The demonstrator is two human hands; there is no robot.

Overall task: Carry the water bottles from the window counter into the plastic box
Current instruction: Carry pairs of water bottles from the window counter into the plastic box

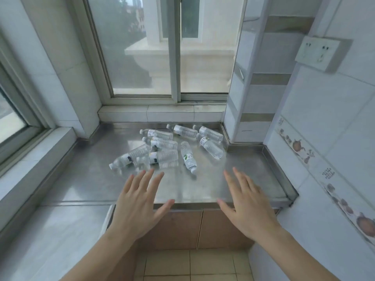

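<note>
Several clear water bottles (pixel 166 147) with white labels and caps lie on their sides on the steel window counter (pixel 97 179), bunched near its back. The nearest ones are a bottle (pixel 188 157) pointing its cap toward me and a bottle (pixel 129 157) at the left. My left hand (pixel 138 201) hovers over the counter's front edge, fingers spread, holding nothing, just short of the bottles. My right hand (pixel 245 201) is level with it, also spread and holding nothing. No plastic box is in view.
A window (pixel 162 47) rises behind the counter and another window (pixel 12 110) is at the left. A tiled wall with a socket plate (pixel 320 53) closes the right side. Brown cabinet doors (pixel 200 228) sit under the counter, above a tiled floor (pixel 190 266).
</note>
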